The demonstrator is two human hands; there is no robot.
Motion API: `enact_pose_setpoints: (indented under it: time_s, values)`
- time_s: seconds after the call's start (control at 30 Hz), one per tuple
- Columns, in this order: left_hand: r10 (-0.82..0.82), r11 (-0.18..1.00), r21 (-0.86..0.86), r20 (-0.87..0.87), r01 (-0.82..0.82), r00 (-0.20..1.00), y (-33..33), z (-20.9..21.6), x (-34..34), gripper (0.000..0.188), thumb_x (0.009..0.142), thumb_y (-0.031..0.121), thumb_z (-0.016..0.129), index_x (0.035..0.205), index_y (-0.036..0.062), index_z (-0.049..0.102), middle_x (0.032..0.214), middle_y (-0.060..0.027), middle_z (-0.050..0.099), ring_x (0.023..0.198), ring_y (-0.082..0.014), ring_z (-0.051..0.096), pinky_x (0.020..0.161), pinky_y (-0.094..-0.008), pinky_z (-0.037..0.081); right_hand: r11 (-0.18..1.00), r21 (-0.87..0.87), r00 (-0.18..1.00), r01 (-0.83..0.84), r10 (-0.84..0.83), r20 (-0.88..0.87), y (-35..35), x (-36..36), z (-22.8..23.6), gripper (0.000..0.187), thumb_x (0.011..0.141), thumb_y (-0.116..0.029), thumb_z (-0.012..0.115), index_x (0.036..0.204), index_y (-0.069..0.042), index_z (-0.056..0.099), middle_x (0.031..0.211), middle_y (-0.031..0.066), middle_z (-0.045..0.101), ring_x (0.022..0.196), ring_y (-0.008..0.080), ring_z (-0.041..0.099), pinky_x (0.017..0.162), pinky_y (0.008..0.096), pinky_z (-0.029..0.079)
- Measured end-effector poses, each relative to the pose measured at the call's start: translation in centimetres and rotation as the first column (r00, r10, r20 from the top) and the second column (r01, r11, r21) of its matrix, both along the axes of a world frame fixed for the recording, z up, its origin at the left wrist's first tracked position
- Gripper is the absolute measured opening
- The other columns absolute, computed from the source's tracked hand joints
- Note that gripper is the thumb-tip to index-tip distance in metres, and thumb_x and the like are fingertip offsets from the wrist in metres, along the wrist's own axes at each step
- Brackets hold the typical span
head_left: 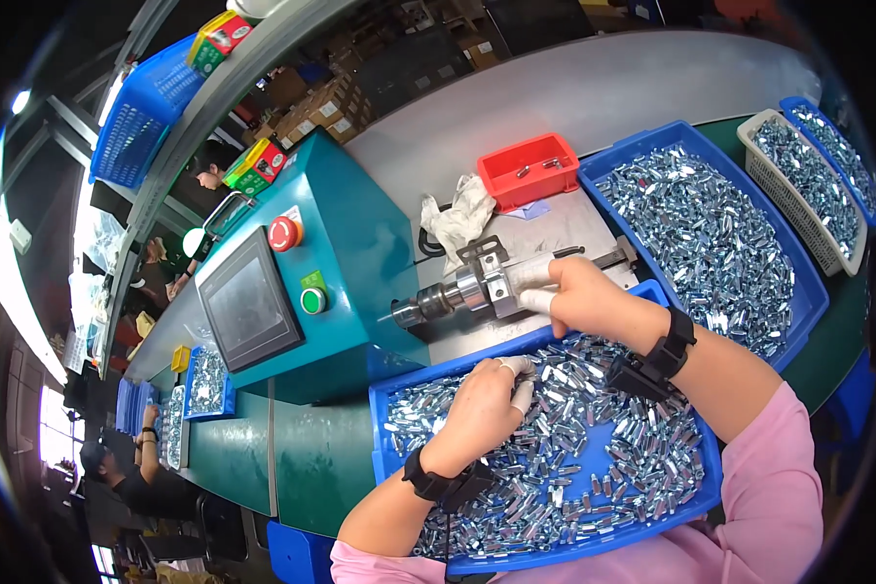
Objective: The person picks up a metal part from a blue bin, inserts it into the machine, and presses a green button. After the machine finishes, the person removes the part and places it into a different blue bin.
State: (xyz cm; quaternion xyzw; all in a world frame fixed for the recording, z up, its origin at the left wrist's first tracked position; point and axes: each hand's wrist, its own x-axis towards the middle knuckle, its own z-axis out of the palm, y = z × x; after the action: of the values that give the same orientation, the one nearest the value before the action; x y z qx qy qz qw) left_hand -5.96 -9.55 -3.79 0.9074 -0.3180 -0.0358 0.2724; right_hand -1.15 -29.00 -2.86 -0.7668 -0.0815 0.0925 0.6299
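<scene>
My left hand [484, 409] is over the near blue tray [378, 428], which is full of small shiny metal fittings [642, 477]. Its fingers are curled together, white covers on some tips; anything between them is hidden. Beyond it, my right hand [589, 297] reaches to a metal clamping fixture [497, 282] beside a round spindle chuck [443, 300]. White-covered thumb and finger press close together at the fixture's right side. What they pinch, if anything, cannot be made out. A teal machine [360, 253] carries the spindle.
Another blue tray [818, 292] of fittings lies to the right, past it a beige basket [832, 263]. A red bin [501, 185] with a few pieces and a white glove [457, 219] sit behind the fixture. The machine has a screen [248, 302] and red button [283, 234]. Other people work at far left.
</scene>
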Motion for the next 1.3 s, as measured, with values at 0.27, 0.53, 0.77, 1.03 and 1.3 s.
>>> enact_pose_setpoints:
  time_s: [0.27, 0.53, 0.77, 1.03, 1.3]
  values:
    - [-0.036, 0.997, -0.065, -0.002, 0.036, 0.999, 0.4, -0.6, 0.2, 0.019, 0.081, 0.010, 0.060, 0.097, 0.0011, 0.061, 0.086, -0.0176, 0.063, 0.086, -0.0348, 0.059, 0.077, -0.0418, 0.046, 0.571, -0.770, 0.955, 0.283, -0.090, 0.284, 1.5, 2.5, 3.2, 0.040, 0.079, -0.037, 0.063, 0.083, 0.002, 0.069, 0.071, 0.0166, 0.065, 0.063, 0.0277, 0.065, 0.058, 0.0379, 0.051]
    - [-0.060, 0.996, -0.066, 0.034, 0.062, 0.998, 0.9, -1.8, 0.0, 0.018, 0.082, 0.013, 0.059, 0.095, 0.0014, 0.062, 0.084, -0.0188, 0.063, 0.087, -0.0358, 0.058, 0.077, -0.0432, 0.046, 0.392, -0.783, 0.868, 0.483, -0.095, 0.487, 2.8, 2.9, 4.9, 0.039, 0.071, -0.038, 0.066, 0.070, 0.001, 0.067, 0.074, 0.0193, 0.066, 0.073, 0.0346, 0.065, 0.067, 0.0428, 0.052]
    - [-0.073, 0.995, -0.058, 0.063, 0.077, 0.995, 0.0, -1.5, 0.1, 0.017, 0.083, 0.012, 0.059, 0.096, 0.0027, 0.062, 0.086, -0.0184, 0.063, 0.087, -0.0354, 0.058, 0.077, -0.0425, 0.046, 0.149, -0.803, 0.799, 0.576, -0.311, 0.515, -8.0, 3.5, 0.7, 0.038, 0.074, -0.038, 0.065, 0.075, -0.001, 0.069, 0.077, 0.0186, 0.066, 0.074, 0.0350, 0.065, 0.066, 0.0432, 0.052]
    - [0.085, 0.990, -0.139, 0.523, -0.014, 0.848, -0.4, 0.6, 1.1, 0.021, 0.079, 0.012, 0.065, 0.100, 0.0089, 0.065, 0.086, -0.0076, 0.064, 0.094, -0.0264, 0.054, 0.084, -0.0389, 0.037, 0.648, -0.643, 0.908, 0.407, -0.210, 0.363, -1.6, 2.7, 1.6, 0.046, 0.081, -0.043, 0.062, 0.077, 0.002, 0.067, 0.074, 0.0200, 0.065, 0.072, 0.0348, 0.065, 0.065, 0.0432, 0.051]
    - [0.179, 0.984, -0.095, 0.547, -0.151, 0.818, -2.8, 2.9, 7.1, 0.021, 0.076, 0.017, 0.069, 0.096, 0.0145, 0.069, 0.086, -0.0054, 0.064, 0.098, -0.0253, 0.051, 0.086, -0.0407, 0.031, 0.953, -0.052, 0.955, 0.297, -0.297, 0.017, -1.2, 1.7, -0.3, 0.037, 0.085, -0.032, 0.060, 0.074, 0.002, 0.065, 0.057, 0.0138, 0.060, 0.047, 0.0236, 0.058, 0.050, 0.0366, 0.046]
